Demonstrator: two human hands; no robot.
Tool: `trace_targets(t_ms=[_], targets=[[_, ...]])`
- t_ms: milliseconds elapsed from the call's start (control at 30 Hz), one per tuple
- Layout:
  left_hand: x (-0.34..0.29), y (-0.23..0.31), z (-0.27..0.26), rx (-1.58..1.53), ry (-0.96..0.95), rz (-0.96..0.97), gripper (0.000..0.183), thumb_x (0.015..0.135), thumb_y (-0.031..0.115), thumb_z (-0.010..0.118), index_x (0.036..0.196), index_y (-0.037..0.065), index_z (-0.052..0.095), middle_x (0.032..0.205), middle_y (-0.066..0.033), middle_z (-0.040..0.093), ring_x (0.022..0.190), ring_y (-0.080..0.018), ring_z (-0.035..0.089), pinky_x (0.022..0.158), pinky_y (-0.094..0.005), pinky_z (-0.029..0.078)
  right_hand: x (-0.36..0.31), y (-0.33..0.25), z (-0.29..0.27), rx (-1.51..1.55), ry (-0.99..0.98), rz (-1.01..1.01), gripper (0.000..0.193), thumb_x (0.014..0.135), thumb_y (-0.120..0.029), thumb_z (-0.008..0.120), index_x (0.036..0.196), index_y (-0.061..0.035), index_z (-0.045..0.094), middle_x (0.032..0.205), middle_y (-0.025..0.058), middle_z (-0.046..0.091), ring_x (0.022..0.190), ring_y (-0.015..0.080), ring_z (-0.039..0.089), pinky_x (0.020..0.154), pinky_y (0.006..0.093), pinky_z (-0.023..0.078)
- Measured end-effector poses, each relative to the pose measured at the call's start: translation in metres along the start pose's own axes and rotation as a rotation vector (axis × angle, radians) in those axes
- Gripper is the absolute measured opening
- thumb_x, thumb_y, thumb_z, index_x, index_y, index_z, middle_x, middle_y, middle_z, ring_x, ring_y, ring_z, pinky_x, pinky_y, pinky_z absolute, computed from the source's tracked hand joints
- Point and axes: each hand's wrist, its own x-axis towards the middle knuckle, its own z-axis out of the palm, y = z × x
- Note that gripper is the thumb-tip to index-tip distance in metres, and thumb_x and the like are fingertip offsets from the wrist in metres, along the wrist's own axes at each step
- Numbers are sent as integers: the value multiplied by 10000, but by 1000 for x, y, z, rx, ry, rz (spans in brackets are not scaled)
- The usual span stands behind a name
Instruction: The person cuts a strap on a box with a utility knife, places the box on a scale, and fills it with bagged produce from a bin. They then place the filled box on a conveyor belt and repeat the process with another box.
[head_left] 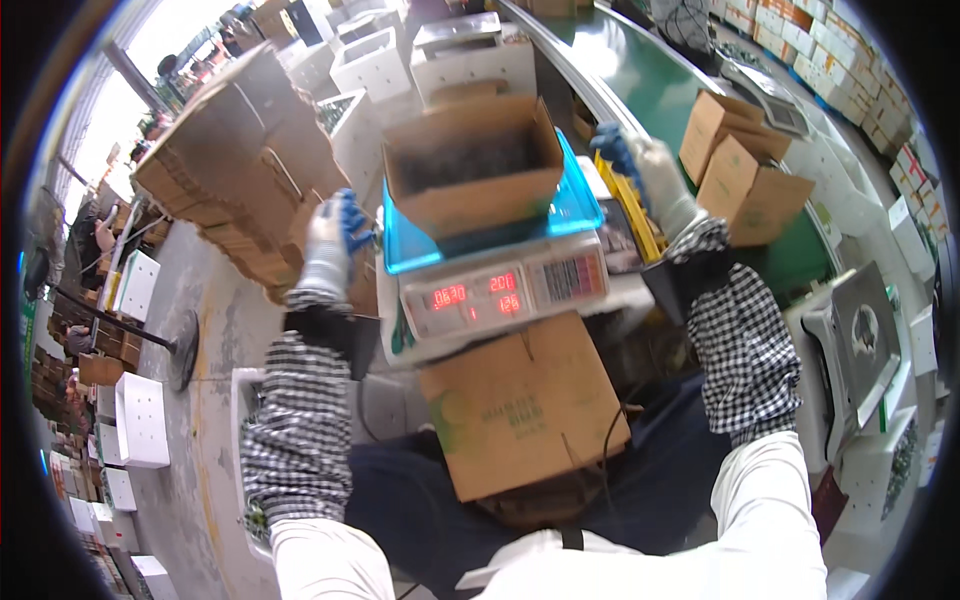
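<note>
An open brown carton [470, 205] rests on the blue tray [420, 250] of a weighing scale [460, 298]; red digits glow on its front panel. Dark, blurred contents show inside the carton. To the left of the tray is my left hand [335, 225] in a white glove with blue fingers. Its fingers are apart, close to a stack of flattened cardboard [240, 150], with nothing visible in them. My right hand [645, 165], gloved alike, hovers right of the carton over a long yellow object [632, 205]. Its slightly blurred fingers stretch out and hold nothing I can see.
Below the scale, a closed brown carton [525, 410] stands between my knees. A green conveyor belt [620, 55] runs at the right, with open cartons [750, 190] on it. White foam boxes [370, 65] stand behind the scale and a pedestal base [183, 350] on the left floor.
</note>
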Motion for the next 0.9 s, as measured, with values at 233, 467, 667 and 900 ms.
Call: trace_targets(t_ms=[233, 467, 667, 900], targets=[[-55, 44, -131, -496, -34, -276, 354, 854, 329, 588, 991, 2, 607, 996, -151, 633, 966, -288, 595, 890, -445, 491, -61, -49, -3, 235, 70, 152, 439, 914, -364, 499, 1163, -4, 525, 1043, 131, 624, 877, 187, 622, 793, 307, 502], [-97, 100, -261, -416, 42, -83, 338, 875, 279, 550, 990, -35, 601, 1027, -198, 628, 954, -302, 617, 899, -388, 497, -83, -32, 2, 207, 130, 244, 429, 912, -330, 509, 1170, 12, 514, 1057, 148, 619, 890, 216, 627, 787, 312, 507], [-100, 101, -219, -125, -180, -25, 370, 891, 284, 541, 1174, 45, 530, 1137, -128, 578, 1053, -234, 559, 948, -388, 441, -45, -21, 43, 246, 83, 223, 378, 897, -279, 542, 1184, -34, 521, 1071, 132, 608, 909, 222, 621, 780, 329, 508], [-17, 38, 16, -93, -413, -148, 578, 891, 280, 555, 1390, 178, 281, 1347, -124, 372, 1097, -306, 506, 880, -401, 473, 0, -3, 53, 79, -198, 229, 397, 926, -260, 450, 1312, -169, 430, 1353, 10, 381, 1139, 221, 443, 906, 389, 430]])
